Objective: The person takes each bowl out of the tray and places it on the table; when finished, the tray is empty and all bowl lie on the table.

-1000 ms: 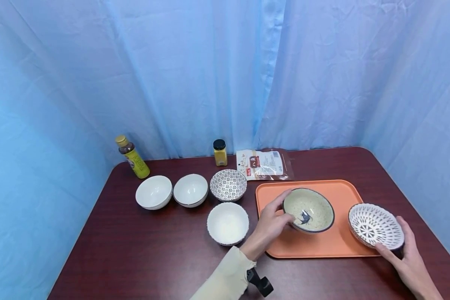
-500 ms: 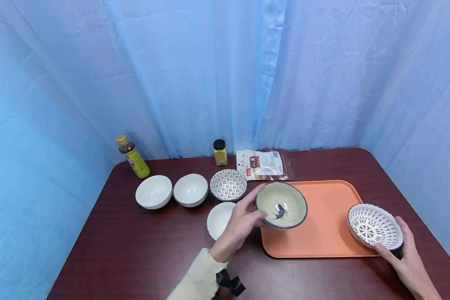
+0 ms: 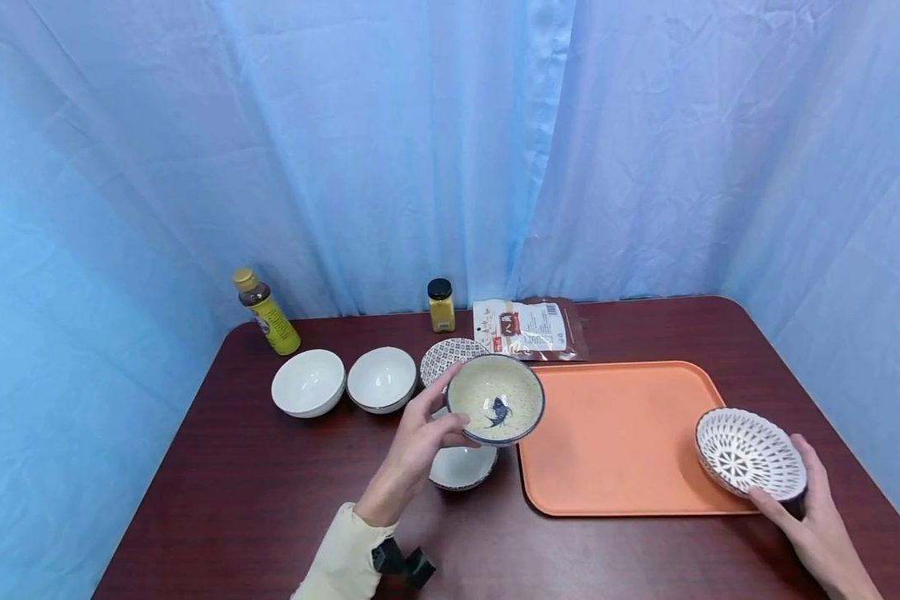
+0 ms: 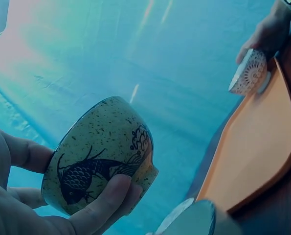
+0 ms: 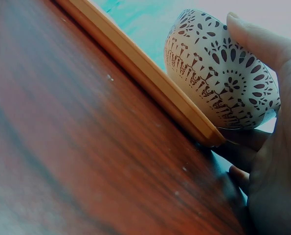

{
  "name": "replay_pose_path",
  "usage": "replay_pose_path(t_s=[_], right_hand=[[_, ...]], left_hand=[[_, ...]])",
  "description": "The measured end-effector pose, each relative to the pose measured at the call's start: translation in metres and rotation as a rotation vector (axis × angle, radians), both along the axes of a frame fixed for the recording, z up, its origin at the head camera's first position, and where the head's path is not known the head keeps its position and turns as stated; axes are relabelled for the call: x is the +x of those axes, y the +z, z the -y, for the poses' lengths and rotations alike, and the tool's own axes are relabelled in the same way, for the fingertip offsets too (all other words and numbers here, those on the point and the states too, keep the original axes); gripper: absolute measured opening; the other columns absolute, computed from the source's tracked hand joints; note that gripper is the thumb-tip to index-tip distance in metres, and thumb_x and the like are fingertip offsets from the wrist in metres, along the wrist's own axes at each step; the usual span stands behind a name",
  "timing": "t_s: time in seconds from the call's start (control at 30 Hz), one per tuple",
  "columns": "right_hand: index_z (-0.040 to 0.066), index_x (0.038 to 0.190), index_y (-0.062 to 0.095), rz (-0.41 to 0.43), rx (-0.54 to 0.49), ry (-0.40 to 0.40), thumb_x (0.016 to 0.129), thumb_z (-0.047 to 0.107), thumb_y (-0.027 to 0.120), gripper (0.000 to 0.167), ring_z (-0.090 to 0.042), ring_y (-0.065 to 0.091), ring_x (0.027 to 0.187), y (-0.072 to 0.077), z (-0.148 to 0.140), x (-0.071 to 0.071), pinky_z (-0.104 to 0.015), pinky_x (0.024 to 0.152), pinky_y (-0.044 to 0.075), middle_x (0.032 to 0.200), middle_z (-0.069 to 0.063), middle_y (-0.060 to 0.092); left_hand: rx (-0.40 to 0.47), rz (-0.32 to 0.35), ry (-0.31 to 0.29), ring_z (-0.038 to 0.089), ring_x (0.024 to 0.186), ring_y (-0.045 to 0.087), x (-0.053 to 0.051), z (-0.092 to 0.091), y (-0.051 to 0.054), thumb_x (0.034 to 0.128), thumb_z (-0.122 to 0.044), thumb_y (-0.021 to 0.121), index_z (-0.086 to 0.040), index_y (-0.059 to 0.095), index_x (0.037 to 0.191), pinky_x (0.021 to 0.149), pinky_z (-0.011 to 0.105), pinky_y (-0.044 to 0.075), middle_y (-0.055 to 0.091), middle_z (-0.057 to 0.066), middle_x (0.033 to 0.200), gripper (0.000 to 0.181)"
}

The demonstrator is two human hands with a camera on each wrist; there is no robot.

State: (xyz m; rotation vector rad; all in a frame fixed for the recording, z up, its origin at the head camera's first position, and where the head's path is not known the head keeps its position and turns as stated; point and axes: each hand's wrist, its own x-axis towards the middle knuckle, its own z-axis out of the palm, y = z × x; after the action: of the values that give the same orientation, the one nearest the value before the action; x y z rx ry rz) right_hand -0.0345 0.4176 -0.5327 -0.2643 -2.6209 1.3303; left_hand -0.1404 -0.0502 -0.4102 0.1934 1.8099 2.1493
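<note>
My left hand [image 3: 412,446] grips a speckled cream bowl [image 3: 498,398] with a blue fish inside and a dark rim, raised above the table. In the left wrist view the bowl's outer wall [image 4: 96,156] carries a dark fish drawing, and the fingers and thumb pinch it. Below it, a white bowl [image 3: 465,468] is partly hidden. My right hand [image 3: 813,517] holds a white bowl with a dark pattern [image 3: 750,454] at the right end of the orange tray [image 3: 615,442]. In the right wrist view that patterned bowl [image 5: 221,73] leans by the tray's edge.
Two white bowls [image 3: 308,383] [image 3: 382,380] stand at the left. A patterned bowl [image 3: 446,357] sits behind the raised one, partly covered. Along the back are a yellow-labelled bottle [image 3: 270,317], a black-lidded jar [image 3: 441,307] and a flat food packet [image 3: 528,329].
My left hand has carried the fish bowl leftward from over the tray, to above the white bowl beside it. The right hand and its bowl have hardly moved.
</note>
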Motion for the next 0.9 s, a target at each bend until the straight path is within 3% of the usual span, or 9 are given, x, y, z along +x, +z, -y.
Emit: replay_pose_path(t_s=[0.13, 0.17, 0.3, 0.37, 0.43, 0.67, 0.77, 0.9], right_hand=[[0.03, 0.159, -0.016, 0.013, -0.007, -0.002, 0.102, 0.02, 0.056, 0.093, -0.014, -0.019, 0.155, 0.0, 0.001, 0.0, 0.01, 0.09, -0.001, 0.167, -0.011, -0.025], [0.03, 0.159, -0.016, 0.017, -0.011, -0.003, 0.102, 0.021, 0.056, 0.093, -0.015, -0.019, 0.155, 0.0, 0.002, 0.0, 0.008, 0.097, -0.003, 0.167, -0.012, -0.025], [0.028, 0.16, -0.017, 0.027, -0.023, -0.01, 0.102, 0.024, 0.055, 0.093, -0.02, -0.019, 0.155, 0.0, 0.002, 0.0, -0.017, 0.12, -0.013, 0.167, -0.014, -0.024], [0.027, 0.16, -0.017, 0.027, -0.03, -0.014, 0.101, 0.024, 0.055, 0.093, -0.02, -0.02, 0.155, 0.001, 0.002, 0.0, -0.031, 0.124, -0.016, 0.167, -0.014, -0.024], [0.027, 0.16, -0.017, 0.03, -0.032, -0.013, 0.102, 0.024, 0.055, 0.092, -0.02, -0.02, 0.155, 0.001, 0.001, 0.0, -0.033, 0.124, -0.016, 0.166, -0.014, -0.024], [0.026, 0.16, -0.017, 0.034, -0.03, -0.007, 0.102, 0.023, 0.055, 0.093, -0.021, -0.02, 0.155, 0.0, 0.0, 0.0, -0.029, 0.123, -0.016, 0.166, -0.015, -0.024], [0.029, 0.159, -0.018, 0.029, -0.025, -0.007, 0.102, 0.022, 0.055, 0.093, -0.02, -0.02, 0.155, 0.0, 0.0, 0.0, -0.021, 0.121, -0.015, 0.166, -0.014, -0.025], [0.033, 0.159, -0.017, 0.013, -0.013, -0.005, 0.102, 0.021, 0.055, 0.092, -0.017, -0.019, 0.155, 0.001, 0.0, 0.0, 0.0, 0.107, -0.008, 0.167, -0.011, -0.024]], left_hand=[[0.003, 0.015, 0.03, 0.014, 0.075, 0.071, 0.002, 0.017, 0.0, 0.0892, 0.006, 0.049, -0.015, 0.03, 0.159, 0.074, 0.033, 0.065, 0.042, 0.037, 0.142, 0.075], [0.003, 0.017, 0.042, 0.013, 0.077, 0.071, 0.002, 0.021, 0.0, 0.0895, 0.007, 0.049, -0.015, 0.03, 0.159, 0.074, 0.032, 0.065, 0.042, 0.036, 0.144, 0.075], [0.0, 0.017, 0.111, 0.014, 0.078, 0.072, 0.004, 0.039, 0.0, 0.0893, 0.009, 0.048, -0.014, 0.03, 0.158, 0.073, 0.034, 0.065, 0.044, 0.037, 0.142, 0.075], [0.0, 0.013, 0.145, 0.014, 0.081, 0.073, 0.005, 0.047, 0.0, 0.0892, 0.01, 0.048, -0.014, 0.032, 0.158, 0.073, 0.034, 0.065, 0.046, 0.037, 0.141, 0.075], [-0.003, 0.015, 0.176, 0.013, 0.083, 0.072, 0.006, 0.055, 0.001, 0.0893, 0.01, 0.048, -0.015, 0.033, 0.157, 0.073, 0.032, 0.064, 0.048, 0.037, 0.138, 0.074], [-0.001, 0.015, 0.224, 0.011, 0.093, 0.07, 0.013, 0.083, 0.001, 0.0901, 0.011, 0.047, -0.012, 0.031, 0.158, 0.074, 0.026, 0.063, 0.042, 0.034, 0.146, 0.074], [-0.006, 0.014, 0.242, 0.011, 0.094, 0.07, 0.017, 0.093, -0.002, 0.0899, 0.011, 0.047, -0.012, 0.029, 0.159, 0.074, 0.026, 0.063, 0.04, 0.035, 0.147, 0.075], [-0.015, 0.013, 0.271, 0.011, 0.096, 0.07, 0.021, 0.105, -0.007, 0.0895, 0.012, 0.046, -0.011, 0.028, 0.159, 0.075, 0.029, 0.064, 0.039, 0.033, 0.147, 0.075]])
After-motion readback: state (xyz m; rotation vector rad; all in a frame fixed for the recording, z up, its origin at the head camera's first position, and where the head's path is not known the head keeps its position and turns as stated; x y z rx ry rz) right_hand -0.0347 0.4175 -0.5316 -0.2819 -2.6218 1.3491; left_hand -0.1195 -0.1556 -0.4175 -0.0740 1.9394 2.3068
